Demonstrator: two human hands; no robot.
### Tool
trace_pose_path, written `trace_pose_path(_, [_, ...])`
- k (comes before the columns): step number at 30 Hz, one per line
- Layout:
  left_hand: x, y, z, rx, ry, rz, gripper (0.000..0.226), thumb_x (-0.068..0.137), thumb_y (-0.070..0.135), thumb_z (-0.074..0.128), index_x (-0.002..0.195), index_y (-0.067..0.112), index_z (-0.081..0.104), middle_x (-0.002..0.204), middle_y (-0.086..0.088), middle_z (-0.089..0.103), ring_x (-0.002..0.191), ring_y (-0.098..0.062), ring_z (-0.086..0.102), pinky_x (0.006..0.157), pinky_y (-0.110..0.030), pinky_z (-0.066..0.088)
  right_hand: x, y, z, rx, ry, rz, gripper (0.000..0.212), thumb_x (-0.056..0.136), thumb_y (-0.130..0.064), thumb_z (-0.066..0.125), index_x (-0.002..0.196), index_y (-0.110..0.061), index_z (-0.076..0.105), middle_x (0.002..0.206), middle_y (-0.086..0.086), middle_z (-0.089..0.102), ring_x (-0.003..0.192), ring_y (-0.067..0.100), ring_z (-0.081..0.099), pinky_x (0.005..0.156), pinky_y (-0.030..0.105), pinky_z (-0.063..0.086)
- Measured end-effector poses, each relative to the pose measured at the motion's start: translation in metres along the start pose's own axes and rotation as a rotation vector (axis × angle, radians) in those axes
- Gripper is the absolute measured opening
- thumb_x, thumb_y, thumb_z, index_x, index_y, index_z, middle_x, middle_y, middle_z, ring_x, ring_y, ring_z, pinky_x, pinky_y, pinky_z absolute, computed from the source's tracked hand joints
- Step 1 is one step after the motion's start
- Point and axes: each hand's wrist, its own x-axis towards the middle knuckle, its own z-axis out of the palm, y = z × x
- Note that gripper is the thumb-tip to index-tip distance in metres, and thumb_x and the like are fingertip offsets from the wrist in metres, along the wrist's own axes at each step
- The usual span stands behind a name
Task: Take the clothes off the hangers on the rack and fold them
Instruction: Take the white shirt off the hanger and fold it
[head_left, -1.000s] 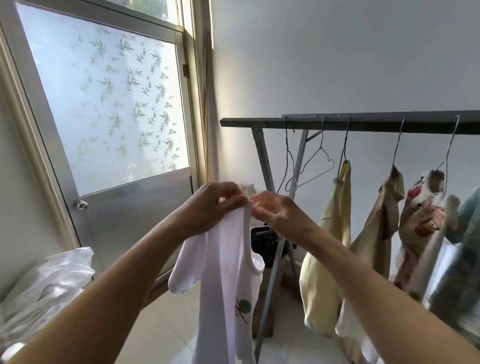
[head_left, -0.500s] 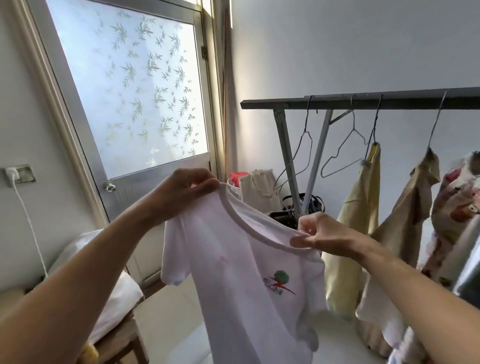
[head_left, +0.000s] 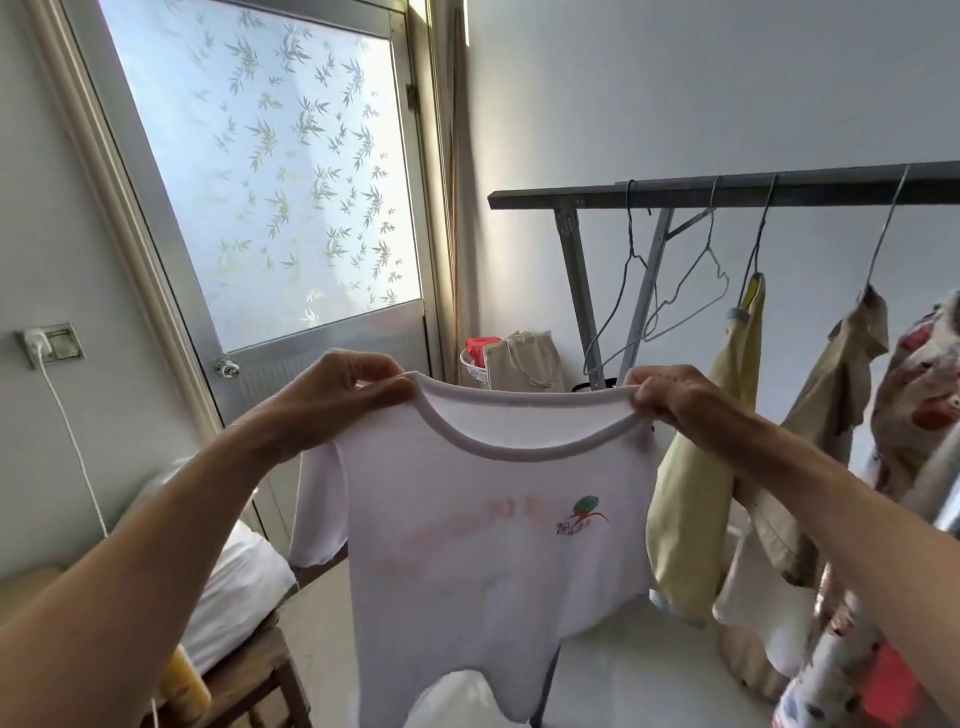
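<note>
- White T-shirt (head_left: 483, 545) is held up in the air at centre, spread flat.
- Left hand (head_left: 332, 395) pinches its collar at 9 o'clock, right hand (head_left: 680, 400) at 3 o'clock.
- Rack (head_left: 727, 189) at 2 o'clock carries two bare wire hangers (head_left: 717, 265) and a yellow garment (head_left: 691, 493).

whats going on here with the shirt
A person holds a white t-shirt up by its shoulders, left hand and right hand each pinching one side of the neckline. It is off its hanger and not yet folded. Two bare hangers and several more clothes hang on the rack.
</note>
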Motion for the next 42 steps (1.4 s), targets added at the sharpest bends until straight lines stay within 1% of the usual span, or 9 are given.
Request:
trace_pose_path(3, [-0.002,-0.001,0.002,-0.072,0.039,0.027,0.024,0.090,0.032,0.061,0.081,0.012,0.072,0.069,0.002,0.066,0.063,-0.007,0.060,0.057,-0.018,0.049,-0.004,-0.007,0.002,0.164,-0.038,0.017,0.032,0.087,-0.043,0.059,0.071,-0.015,0.062,0.064,0.003,0.058,0.061,0.017,0.054,0.056,0.025,0.043])
trace_pose_path(5, [-0.003,-0.003,0.002,-0.107,0.078,0.035,0.022,0.091,0.028,0.060,0.079,0.013,0.070,0.065,0.005,0.063,0.059,-0.004,0.057,0.053,-0.014,0.045,-0.009,-0.013,-0.005,0.086,-0.135,0.018,0.047,0.073,-0.064,0.067,0.078,-0.018,0.066,0.071,0.005,0.064,0.063,0.016,0.060,0.055,0.022,0.048])
trace_pose_path(10, [-0.004,-0.009,0.005,-0.209,0.090,0.018,0.022,0.089,0.031,0.060,0.075,0.017,0.070,0.066,0.002,0.062,0.059,-0.006,0.055,0.052,-0.015,0.045,-0.016,-0.024,-0.023,0.043,-0.193,0.072,0.029,0.083,-0.033,0.070,0.087,-0.005,0.066,0.078,0.011,0.067,0.066,0.018,0.063,0.055,0.022,0.050])
trace_pose_path(16, [0.010,-0.024,0.027,-0.252,0.172,-0.166,0.029,0.092,0.033,0.063,0.080,0.007,0.068,0.070,-0.007,0.065,0.062,-0.017,0.058,0.055,-0.027,0.049,-0.013,-0.014,0.002,0.133,0.126,0.241,0.024,0.089,-0.027,0.067,0.085,-0.004,0.066,0.073,0.012,0.067,0.058,0.017,0.062,0.051,0.026,0.054])
trace_pose_path(22, [0.014,-0.013,0.068,-0.204,0.306,-0.195,0.029,0.095,0.034,0.061,0.078,0.011,0.065,0.068,-0.004,0.065,0.062,-0.018,0.057,0.061,-0.035,0.049,-0.012,-0.011,0.049,0.260,0.325,0.229,0.018,0.090,-0.021,0.067,0.076,-0.009,0.063,0.072,0.011,0.062,0.069,0.024,0.056,0.067,0.036,0.048])
trace_pose_path(30, [0.005,0.014,0.125,-0.431,0.192,-0.165,0.020,0.098,0.030,0.057,0.089,0.012,0.059,0.077,-0.007,0.058,0.070,-0.021,0.053,0.066,-0.040,0.046,-0.014,-0.031,0.097,0.136,0.284,0.027,0.020,0.094,-0.020,0.062,0.082,-0.004,0.063,0.069,0.003,0.059,0.060,0.009,0.051,0.055,0.020,0.045])
trace_pose_path(35, [0.003,0.028,0.133,-0.491,0.191,-0.164,0.019,0.100,0.029,0.053,0.092,0.013,0.058,0.080,-0.005,0.064,0.072,-0.013,0.060,0.062,-0.031,0.050,-0.010,-0.032,0.099,0.114,0.290,-0.023,0.021,0.094,-0.021,0.061,0.086,-0.001,0.063,0.079,0.014,0.065,0.067,0.010,0.058,0.063,0.028,0.051])
trace_pose_path(39, [-0.004,0.037,0.133,-0.549,0.143,-0.180,0.025,0.103,0.030,0.046,0.103,0.006,0.055,0.084,-0.010,0.066,0.065,-0.011,0.066,0.052,-0.028,0.052,-0.011,-0.031,0.098,0.115,0.277,-0.031,0.017,0.095,-0.021,0.059,0.084,-0.009,0.062,0.078,0.006,0.065,0.064,0.003,0.061,0.058,0.017,0.051])
trace_pose_path(42, [-0.009,0.045,0.132,-0.628,0.128,-0.188,0.036,0.106,0.033,0.035,0.107,0.003,0.055,0.081,-0.012,0.064,0.059,-0.014,0.066,0.049,-0.029,0.053,-0.011,-0.029,0.096,0.094,0.257,-0.011,0.019,0.095,-0.028,0.059,0.086,-0.012,0.064,0.080,0.005,0.070,0.071,0.012,0.068,0.064,0.025,0.056])
